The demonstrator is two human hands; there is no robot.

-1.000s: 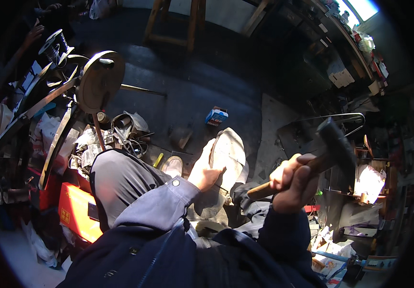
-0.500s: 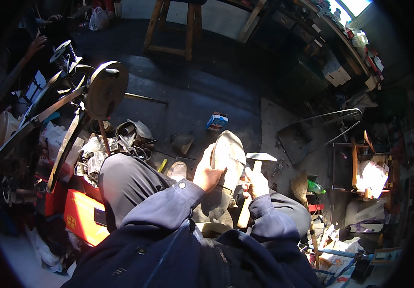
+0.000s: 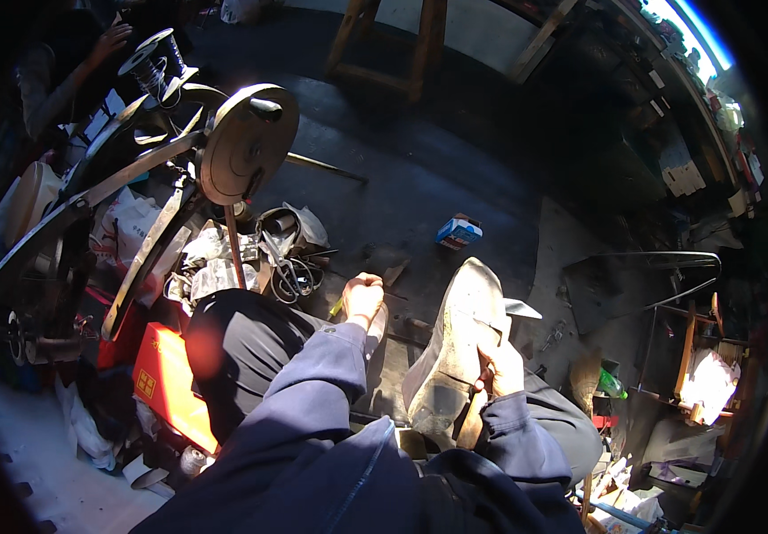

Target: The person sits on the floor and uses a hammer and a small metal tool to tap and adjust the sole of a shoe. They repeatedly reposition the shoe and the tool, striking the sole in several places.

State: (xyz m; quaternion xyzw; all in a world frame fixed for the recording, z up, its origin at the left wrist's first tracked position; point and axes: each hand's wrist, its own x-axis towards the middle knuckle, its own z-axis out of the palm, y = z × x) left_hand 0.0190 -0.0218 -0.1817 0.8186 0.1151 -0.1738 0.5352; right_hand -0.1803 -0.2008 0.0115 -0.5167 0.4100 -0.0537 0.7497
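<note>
A shoe lies sole up between my knees, its pale sole in bright sun and its heel end darker, toward me. My right hand is closed round a hammer at the shoe's right side, its fingers against the sole. The metal hammer head points right, and the wooden handle runs down toward my lap. Left of the shoe, apart from it, my left hand is closed above my foot. A yellow piece shows beside it; what its fingers hold is hidden.
A metal machine with a round wheel stands at the left, above a heap of bags and tools. An orange-red box is beside my left knee. A small blue box lies on the floor ahead. A wooden-legged stool stands farther off.
My left hand has let go of the shoe and moved left and forward, closing near the yellow piece. The right hand keeps the hammer, now overlapping the shoe. The view has shifted.
</note>
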